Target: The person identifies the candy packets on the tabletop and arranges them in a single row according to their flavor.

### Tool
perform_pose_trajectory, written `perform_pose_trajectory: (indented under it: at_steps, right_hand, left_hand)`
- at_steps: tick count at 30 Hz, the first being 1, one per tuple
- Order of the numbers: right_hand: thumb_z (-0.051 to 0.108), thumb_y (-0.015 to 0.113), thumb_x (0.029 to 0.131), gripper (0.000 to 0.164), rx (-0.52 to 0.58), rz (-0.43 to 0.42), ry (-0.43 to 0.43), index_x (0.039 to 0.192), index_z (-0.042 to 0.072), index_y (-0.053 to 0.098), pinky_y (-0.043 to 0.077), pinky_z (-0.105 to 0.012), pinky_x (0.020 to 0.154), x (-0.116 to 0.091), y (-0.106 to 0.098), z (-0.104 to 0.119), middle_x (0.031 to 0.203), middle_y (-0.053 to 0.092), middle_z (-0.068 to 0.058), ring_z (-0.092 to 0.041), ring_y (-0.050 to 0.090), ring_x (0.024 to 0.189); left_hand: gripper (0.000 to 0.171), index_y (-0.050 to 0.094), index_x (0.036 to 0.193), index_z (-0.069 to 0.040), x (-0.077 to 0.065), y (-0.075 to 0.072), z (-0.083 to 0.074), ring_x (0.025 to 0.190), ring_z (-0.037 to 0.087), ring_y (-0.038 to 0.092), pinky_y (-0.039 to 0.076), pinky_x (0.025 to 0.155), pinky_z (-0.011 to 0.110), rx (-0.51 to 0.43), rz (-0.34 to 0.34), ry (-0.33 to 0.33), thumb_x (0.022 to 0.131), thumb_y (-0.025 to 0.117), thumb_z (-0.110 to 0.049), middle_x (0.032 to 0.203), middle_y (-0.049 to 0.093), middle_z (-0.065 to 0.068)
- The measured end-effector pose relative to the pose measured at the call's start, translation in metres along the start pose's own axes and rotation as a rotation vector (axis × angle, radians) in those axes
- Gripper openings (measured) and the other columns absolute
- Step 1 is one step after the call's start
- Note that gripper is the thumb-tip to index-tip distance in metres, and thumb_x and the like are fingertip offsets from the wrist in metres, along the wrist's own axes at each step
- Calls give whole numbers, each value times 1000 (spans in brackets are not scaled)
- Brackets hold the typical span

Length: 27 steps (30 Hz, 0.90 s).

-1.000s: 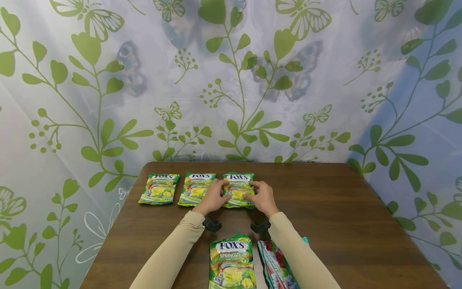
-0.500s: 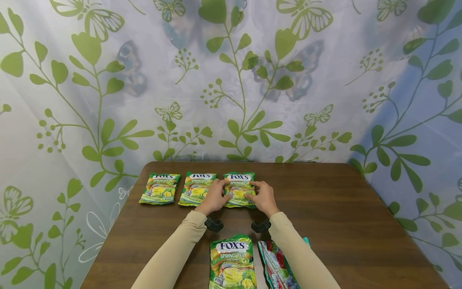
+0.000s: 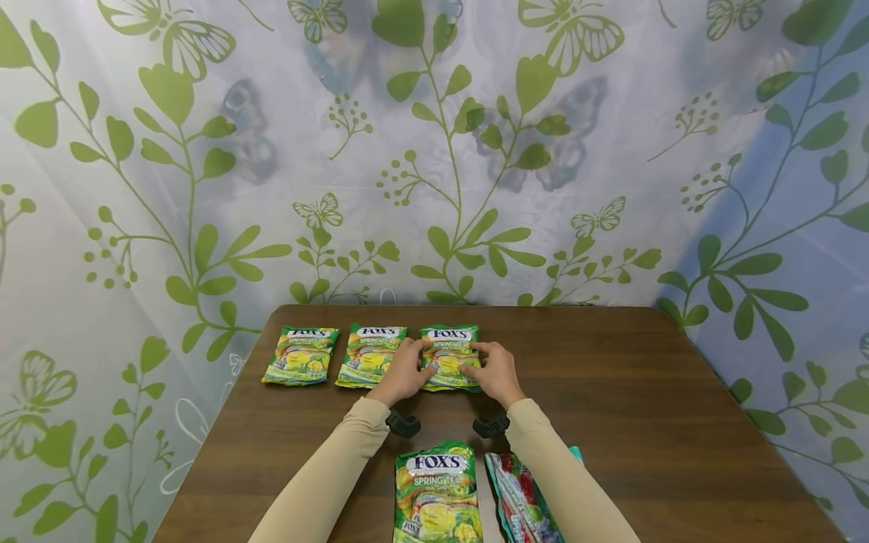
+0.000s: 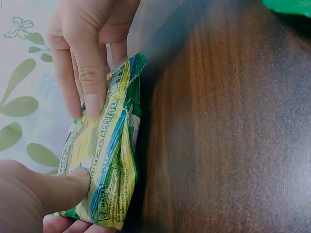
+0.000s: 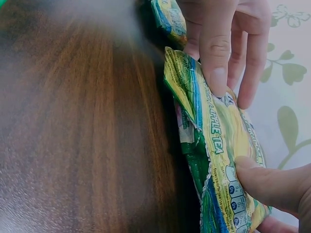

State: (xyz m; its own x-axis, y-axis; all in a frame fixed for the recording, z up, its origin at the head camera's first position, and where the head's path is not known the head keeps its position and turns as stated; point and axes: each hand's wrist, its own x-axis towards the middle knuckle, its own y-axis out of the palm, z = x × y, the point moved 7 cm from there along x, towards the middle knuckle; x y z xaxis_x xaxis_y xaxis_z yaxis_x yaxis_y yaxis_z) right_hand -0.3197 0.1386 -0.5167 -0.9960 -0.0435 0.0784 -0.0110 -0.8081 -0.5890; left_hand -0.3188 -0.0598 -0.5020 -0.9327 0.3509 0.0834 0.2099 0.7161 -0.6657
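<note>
A green-and-yellow bag of Fox's Spring Tea candy point(image 3: 450, 354) lies at the back of the table, third in a row. My left hand point(image 3: 403, 369) grips its left side and my right hand point(image 3: 500, 372) its right side. Both thumbs press on the bag's front. In the left wrist view, the candy bag point(image 4: 104, 145) shows its printed lower edge, with the left thumb point(image 4: 63, 190) on it. From the right wrist, the same bag point(image 5: 226, 155) appears slightly puffed, with the right thumb point(image 5: 265, 182) on top. Fingers under the sides are partly hidden.
Two matching bags lie to the left: a far-left bag point(image 3: 301, 356) and a middle bag point(image 3: 370, 354), partly behind my left hand. Near the front are another Spring Tea bag point(image 3: 437, 494) and a red-and-teal bag point(image 3: 519, 498), partly under my right sleeve. A patterned curtain point(image 3: 434, 166) hangs behind the table point(image 3: 645, 422).
Both hands keep their hold on the third bag, which has not visibly moved. The view shifts only very slightly, and the curtain at the left moves a little to the right.
</note>
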Motion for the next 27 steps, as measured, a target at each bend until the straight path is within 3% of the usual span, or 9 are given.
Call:
perform_pose_trajectory:
  at_steps: [6, 13, 20, 27]
  right_hand:
    - [10, 88, 95, 54, 4, 3, -3, 144, -1, 69, 62, -47, 80, 0, 1, 0, 136, 63, -24, -39, 69, 107]
    - [10, 88, 96, 54, -13, -2, -26, 144, -5, 68, 62, -48, 81, -2, 0, 1, 136, 64, -27, -39, 69, 106]
    - [9, 87, 96, 52, -5, -21, -49, 142, -7, 69, 63, -48, 80, -7, -3, 4, 135, 64, -29, -39, 71, 105]
    - [8, 87, 96, 50, -8, -46, -45, 140, -7, 70, 64, -45, 75, -12, -8, 5, 138, 65, -30, -40, 73, 105]
  left_hand:
    - [52, 54, 153, 8, -1, 2, 2, 85, 24, 46, 41, 75, 42, 34, 1, -6, 107, 72, -8, 123, 52, 24]
    - [52, 55, 153, 9, -2, 3, -4, 91, 25, 51, 46, 78, 45, 80, -19, 0, 107, 73, -8, 134, 51, 26]
    - [49, 56, 150, 9, -5, 5, -6, 85, 23, 48, 44, 73, 42, 98, -37, -16, 107, 72, -9, 132, 50, 25]
    - [46, 59, 145, 10, -9, 3, -10, 88, 25, 50, 46, 73, 43, 121, -88, 19, 106, 73, -10, 130, 52, 26]
